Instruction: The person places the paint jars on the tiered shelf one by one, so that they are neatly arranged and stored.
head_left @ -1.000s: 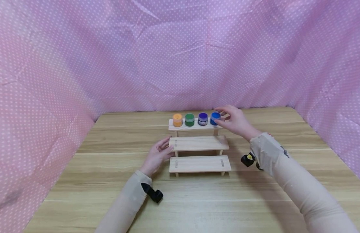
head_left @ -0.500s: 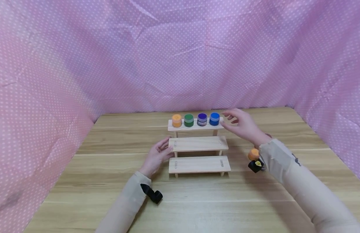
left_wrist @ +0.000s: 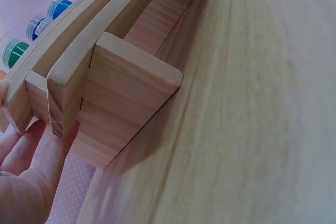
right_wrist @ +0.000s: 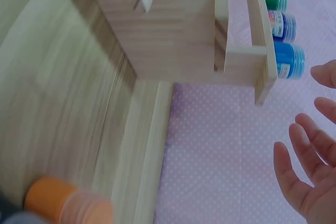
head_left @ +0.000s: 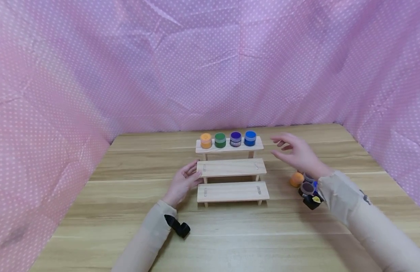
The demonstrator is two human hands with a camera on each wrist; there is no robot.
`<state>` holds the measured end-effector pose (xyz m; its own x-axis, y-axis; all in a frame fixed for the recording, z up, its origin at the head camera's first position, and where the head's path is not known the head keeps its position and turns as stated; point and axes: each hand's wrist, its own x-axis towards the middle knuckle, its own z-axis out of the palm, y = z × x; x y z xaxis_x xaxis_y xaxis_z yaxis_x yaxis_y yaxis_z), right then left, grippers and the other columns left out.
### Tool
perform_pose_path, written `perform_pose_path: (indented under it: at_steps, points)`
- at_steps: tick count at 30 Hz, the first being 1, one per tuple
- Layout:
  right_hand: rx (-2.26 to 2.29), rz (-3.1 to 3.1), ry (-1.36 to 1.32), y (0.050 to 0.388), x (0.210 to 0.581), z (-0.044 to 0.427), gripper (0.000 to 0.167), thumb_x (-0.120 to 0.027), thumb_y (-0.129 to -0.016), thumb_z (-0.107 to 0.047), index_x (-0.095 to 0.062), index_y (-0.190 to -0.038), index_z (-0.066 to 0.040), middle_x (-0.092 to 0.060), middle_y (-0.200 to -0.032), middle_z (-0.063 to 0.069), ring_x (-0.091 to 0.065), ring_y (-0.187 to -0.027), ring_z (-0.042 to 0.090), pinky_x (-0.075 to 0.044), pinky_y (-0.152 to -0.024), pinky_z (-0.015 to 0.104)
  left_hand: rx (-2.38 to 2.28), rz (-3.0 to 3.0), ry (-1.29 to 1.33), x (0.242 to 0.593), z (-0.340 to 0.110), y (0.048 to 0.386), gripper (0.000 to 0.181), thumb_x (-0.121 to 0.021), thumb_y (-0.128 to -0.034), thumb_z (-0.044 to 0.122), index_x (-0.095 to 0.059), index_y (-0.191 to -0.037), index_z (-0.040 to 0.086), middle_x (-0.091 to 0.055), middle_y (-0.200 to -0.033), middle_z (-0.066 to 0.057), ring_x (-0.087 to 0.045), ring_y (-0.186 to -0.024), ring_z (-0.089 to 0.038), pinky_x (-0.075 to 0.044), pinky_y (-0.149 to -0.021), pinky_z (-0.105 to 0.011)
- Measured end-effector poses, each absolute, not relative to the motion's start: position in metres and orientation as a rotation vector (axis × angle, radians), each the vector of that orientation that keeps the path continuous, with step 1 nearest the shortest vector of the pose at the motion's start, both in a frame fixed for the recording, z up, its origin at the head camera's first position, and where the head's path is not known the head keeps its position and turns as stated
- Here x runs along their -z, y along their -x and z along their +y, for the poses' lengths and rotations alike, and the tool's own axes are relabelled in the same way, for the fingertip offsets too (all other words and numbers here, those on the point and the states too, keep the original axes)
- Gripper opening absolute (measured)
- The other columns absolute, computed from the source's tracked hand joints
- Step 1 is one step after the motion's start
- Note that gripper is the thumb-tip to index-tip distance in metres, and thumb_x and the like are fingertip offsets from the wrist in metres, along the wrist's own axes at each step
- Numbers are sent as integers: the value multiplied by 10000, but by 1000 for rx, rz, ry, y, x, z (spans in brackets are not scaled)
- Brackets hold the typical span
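A three-tier wooden display stand (head_left: 231, 167) stands on the table. My left hand (head_left: 182, 183) grips the left end of its middle tier; in the left wrist view the fingers (left_wrist: 39, 156) curl at the board's end. Along the top tier sit an orange paint jar (head_left: 206, 141), a green paint jar (head_left: 220, 140), a purple paint jar (head_left: 235, 139) and a blue paint jar (head_left: 250, 138). Right of the blue jar, my right hand (head_left: 300, 155) hangs in the air with fingers loosely bent, holding nothing. The right wrist view shows the gap between this hand (right_wrist: 315, 166) and the blue jar (right_wrist: 289, 60).
More paint jars, an orange one (head_left: 296, 179), a dark one (head_left: 306, 189) and a partly hidden blue one (head_left: 315, 186), stand on the table (head_left: 230, 238) below my right wrist. A pink dotted cloth (head_left: 210, 68) hangs behind and at both sides.
My right hand has let go of the blue jar and moved right and towards me. The jars under that wrist have come into sight. My left hand stays put.
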<state>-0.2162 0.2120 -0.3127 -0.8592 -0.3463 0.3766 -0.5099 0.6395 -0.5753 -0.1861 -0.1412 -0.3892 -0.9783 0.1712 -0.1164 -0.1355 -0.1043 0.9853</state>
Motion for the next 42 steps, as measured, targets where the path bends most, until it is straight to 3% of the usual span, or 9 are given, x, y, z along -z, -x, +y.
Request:
perform_pose_path:
  at_steps: [7,10,17,24,29,33,36,40,42]
  points:
    - [-910,-2588,-712,207,314,234,348,-718,-804,-23,-634,-1141,1,-662,-1059,125,-489,-865,-79,-583,-737,394,-2205,1950,-55,390,-141,186,547,-509,-944,-17,-303,-1451,-15,-386,-1448,-247,-570,-1126,-242,-503,-970,-411]
    - [-870,-2583,-715,203,315,243,344,-725,-789,-11,-642,-1123,0,-671,-1029,121,-457,-852,-135,-588,-707,343,-2209,1949,-62,390,-142,186,545,-505,-946,-15,-298,-1451,-21,-386,-1446,-251,-571,-1120,-237,-492,-981,-427]
    - [-837,-2597,-704,195,319,262,351,-743,-769,-3,-652,-1108,-7,-666,-1003,112,-457,-860,-140,-528,-679,108,-2200,1945,-65,390,-141,186,534,-502,-954,-2,-309,-1452,-5,-398,-1444,-236,-579,-1100,-210,-493,-983,-421]
    - [-829,-2566,-725,186,329,281,364,-758,-732,30,-654,-1080,21,-661,-946,107,-484,-810,-134,-498,-697,64,-2191,1946,-46,390,-140,187,535,-512,-952,4,-323,-1452,14,-412,-1438,-229,-584,-1098,-204,-515,-959,-380]
    - [-829,-2595,-690,179,337,292,340,-749,-754,9,-652,-1080,19,-650,-934,73,-468,-847,-172,-526,-692,118,-2196,1951,-28,389,-139,185,530,-509,-952,-1,-330,-1450,16,-417,-1436,-226,-589,-1087,-198,-493,-981,-424]
    - [-881,-2602,-688,173,344,301,351,-737,-766,13,-648,-1106,16,-638,-1030,-101,-506,-863,-143,-524,-694,114,-2206,1955,-34,391,-138,183,528,-511,-949,-5,-337,-1446,16,-418,-1434,-231,-594,-1080,-201,-493,-981,-431]
    - [-910,-2626,-660,168,350,307,352,-735,-774,9,-644,-1115,16,-650,-1087,-48,-539,-847,-100,-515,-689,91,-2213,1957,-40,392,-137,182,522,-513,-947,-7,-349,-1442,22,-423,-1430,-232,-598,-1073,-195,-493,-980,-435]
    - [-918,-2670,-599,161,357,313,353,-741,-776,-5,-637,-1113,21,-642,-1052,196,-531,-834,-97,-525,-676,109,-2229,1956,-46,394,-136,180,519,-510,-948,-10,-348,-1440,10,-424,-1423,-246,-607,-1051,-181,-466,-1001,-478]
    - [-924,-2682,-584,159,361,317,355,-743,-773,-6,-635,-1110,22,-639,-1026,184,-522,-835,-100,-527,-674,115,-2238,1949,-46,395,-136,179,521,-509,-948,-10,-343,-1441,6,-421,-1425,-246,-606,-1054,-181,-453,-1010,-491]
